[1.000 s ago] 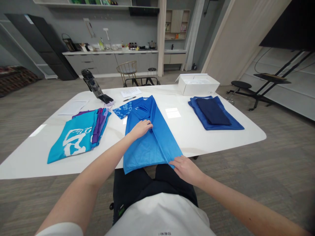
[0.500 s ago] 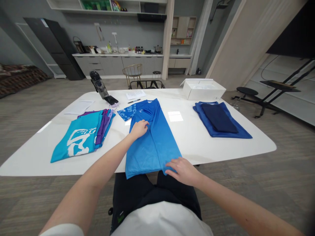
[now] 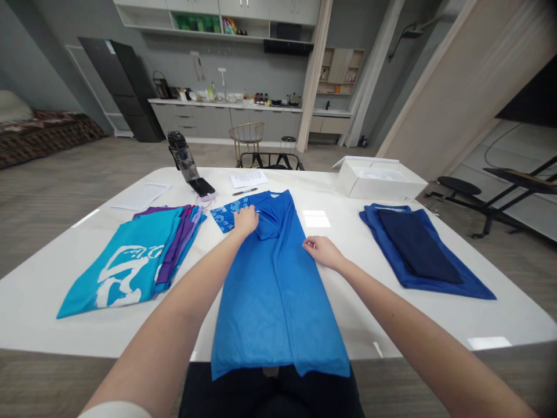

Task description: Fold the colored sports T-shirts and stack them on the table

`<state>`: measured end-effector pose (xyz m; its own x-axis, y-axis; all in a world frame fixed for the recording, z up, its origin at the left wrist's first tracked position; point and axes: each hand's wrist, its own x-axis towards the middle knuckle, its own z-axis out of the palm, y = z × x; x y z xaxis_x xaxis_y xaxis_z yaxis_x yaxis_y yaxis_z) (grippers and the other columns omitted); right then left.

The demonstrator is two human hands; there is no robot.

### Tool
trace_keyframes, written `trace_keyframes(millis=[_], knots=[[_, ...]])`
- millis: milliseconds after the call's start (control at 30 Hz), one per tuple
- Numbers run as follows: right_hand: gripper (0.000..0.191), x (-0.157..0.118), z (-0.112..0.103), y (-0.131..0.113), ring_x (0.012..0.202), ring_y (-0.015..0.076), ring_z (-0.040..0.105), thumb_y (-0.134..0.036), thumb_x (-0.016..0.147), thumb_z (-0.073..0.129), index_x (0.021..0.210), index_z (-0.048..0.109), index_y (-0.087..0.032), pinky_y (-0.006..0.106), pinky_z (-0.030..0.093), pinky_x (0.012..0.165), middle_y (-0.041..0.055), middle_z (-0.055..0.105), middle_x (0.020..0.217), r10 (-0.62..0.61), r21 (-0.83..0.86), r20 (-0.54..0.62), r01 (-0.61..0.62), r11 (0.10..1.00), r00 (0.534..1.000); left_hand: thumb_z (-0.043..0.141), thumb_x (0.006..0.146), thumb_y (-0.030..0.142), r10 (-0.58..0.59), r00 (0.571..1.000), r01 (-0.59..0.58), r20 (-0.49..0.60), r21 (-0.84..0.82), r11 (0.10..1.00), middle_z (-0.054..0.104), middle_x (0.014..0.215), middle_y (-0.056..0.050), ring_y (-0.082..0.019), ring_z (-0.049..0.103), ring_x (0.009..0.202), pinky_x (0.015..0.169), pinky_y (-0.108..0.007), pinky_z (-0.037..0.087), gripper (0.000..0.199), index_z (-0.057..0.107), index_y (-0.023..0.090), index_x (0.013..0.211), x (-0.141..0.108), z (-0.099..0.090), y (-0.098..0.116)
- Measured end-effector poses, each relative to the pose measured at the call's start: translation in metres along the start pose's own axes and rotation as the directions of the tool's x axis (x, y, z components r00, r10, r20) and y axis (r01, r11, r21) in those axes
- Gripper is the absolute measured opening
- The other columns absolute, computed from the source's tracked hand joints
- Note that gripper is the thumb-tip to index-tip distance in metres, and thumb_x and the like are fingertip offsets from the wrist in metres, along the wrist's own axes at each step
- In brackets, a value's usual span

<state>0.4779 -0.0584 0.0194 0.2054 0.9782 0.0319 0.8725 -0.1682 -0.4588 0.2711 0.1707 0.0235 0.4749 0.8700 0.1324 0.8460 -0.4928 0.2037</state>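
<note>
A blue T-shirt point(image 3: 261, 302), folded lengthwise, lies in front of me, its hem hanging over the table's near edge. Its patterned sleeve point(image 3: 224, 216) points left. My left hand point(image 3: 246, 220) is closed on the cloth near the sleeve and chest, where the fabric is bunched. At the shirt's right edge, my right hand point(image 3: 324, 251) has its fingers curled together against the cloth; the fingertips are partly hidden.
Left on the white table point(image 3: 348, 325) lies a stack of teal and purple clothes point(image 3: 126, 261). Dark blue folded clothes point(image 3: 418, 249) lie right. Farther back are a bottle point(image 3: 183, 157), a phone point(image 3: 201, 186), papers point(image 3: 248, 177), a pen point(image 3: 245, 191) and a white box point(image 3: 383, 177).
My right hand has moved from the shirt's hem up to the middle of its right edge. My left hand has shifted slightly toward the sleeve, its fingers now curled. The view has tilted.
</note>
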Motion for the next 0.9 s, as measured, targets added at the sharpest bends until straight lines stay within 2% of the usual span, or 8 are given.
trace_keyframes(millis=[133,267,367,433,500,600,767,900], knots=[[0.023,0.098,-0.004,0.016,0.089,0.0178,0.064,-0.026,0.096,0.059,0.113,0.072,-0.020,0.026,0.045,0.084,0.0054,0.071,0.100,0.027,-0.024,-0.070,-0.029,0.999,0.997,0.039,0.101,0.041,-0.019,1.000,0.019,0.008,0.081,0.997,0.061,0.131,-0.021,-0.037,0.055,0.123,0.102,-0.054,0.041,0.044,0.056,0.012,0.128,0.026,0.018,-0.001],[0.032,0.196,-0.004,0.032,0.106,0.0220,0.062,-0.026,0.099,0.052,0.127,0.067,-0.021,0.031,0.045,0.097,0.0104,0.066,0.113,0.088,-0.057,-0.133,-0.096,0.994,0.987,0.042,0.100,0.047,-0.011,1.000,0.012,-0.012,0.126,0.992,0.061,0.127,-0.023,-0.037,0.055,0.119,0.098,-0.052,0.042,0.048,0.059,0.009,0.124,0.039,0.033,-0.004],[0.043,0.252,0.002,0.040,0.116,0.0257,0.059,-0.030,0.101,0.048,0.143,0.056,-0.025,0.036,0.044,0.103,0.0140,0.059,0.126,0.165,-0.063,-0.136,-0.175,0.983,0.977,0.043,0.100,0.049,0.034,0.998,-0.027,-0.044,0.146,0.989,0.060,0.124,-0.022,-0.036,0.054,0.117,0.097,-0.051,0.042,0.047,0.060,0.009,0.120,0.044,0.039,-0.007],[0.049,0.278,0.008,0.043,0.121,0.0292,0.057,-0.035,0.103,0.046,0.152,0.047,-0.028,0.041,0.044,0.104,0.0157,0.054,0.135,0.221,-0.078,-0.121,-0.231,0.970,0.968,0.042,0.101,0.049,0.049,0.998,-0.042,-0.050,0.134,0.990,0.060,0.123,-0.021,-0.036,0.054,0.117,0.096,-0.050,0.042,0.046,0.061,0.010,0.117,0.049,0.042,-0.006],[0.050,0.294,0.015,0.044,0.124,0.0325,0.054,-0.039,0.103,0.045,0.152,0.046,-0.031,0.045,0.044,0.103,0.0163,0.051,0.138,0.259,-0.107,-0.099,-0.269,0.957,0.961,0.039,0.101,0.051,0.025,0.999,-0.021,-0.045,0.096,0.995,0.061,0.122,-0.020,-0.037,0.054,0.116,0.095,-0.050,0.043,0.048,0.061,0.011,0.116,0.056,0.045,-0.004],[0.040,0.305,0.025,0.046,0.124,0.0333,0.052,-0.037,0.100,0.050,0.138,0.061,-0.028,0.046,0.045,0.101,0.0154,0.052,0.135,0.236,-0.136,-0.096,-0.248,0.959,0.967,0.037,0.101,0.055,-0.002,1.000,0.003,-0.026,0.034,0.999,0.061,0.122,-0.020,-0.037,0.054,0.115,0.096,-0.052,0.042,0.051,0.061,0.012,0.116,0.066,0.050,0.004],[0.027,0.306,0.036,0.056,0.113,0.0283,0.057,-0.034,0.095,0.057,0.117,0.066,-0.021,0.039,0.048,0.094,0.0132,0.059,0.123,0.189,-0.088,-0.223,-0.213,0.973,0.956,0.038,0.102,0.049,0.067,0.998,-0.067,0.005,0.004,0.998,0.061,0.125,-0.020,-0.036,0.054,0.119,0.099,-0.051,0.041,0.045,0.062,0.013,0.112,0.072,0.055,0.013],[0.025,0.307,0.030,0.062,0.104,0.0264,0.061,-0.034,0.095,0.054,0.113,0.064,-0.019,0.036,0.048,0.088,0.0129,0.064,0.116,0.267,-0.020,-0.268,-0.282,0.959,0.926,0.027,0.105,0.046,0.038,0.999,-0.036,0.034,-0.073,0.997,0.069,0.110,-0.017,-0.030,0.064,0.109,0.097,-0.044,0.044,0.045,0.056,0.015,0.120,0.074,0.045,0.012]])
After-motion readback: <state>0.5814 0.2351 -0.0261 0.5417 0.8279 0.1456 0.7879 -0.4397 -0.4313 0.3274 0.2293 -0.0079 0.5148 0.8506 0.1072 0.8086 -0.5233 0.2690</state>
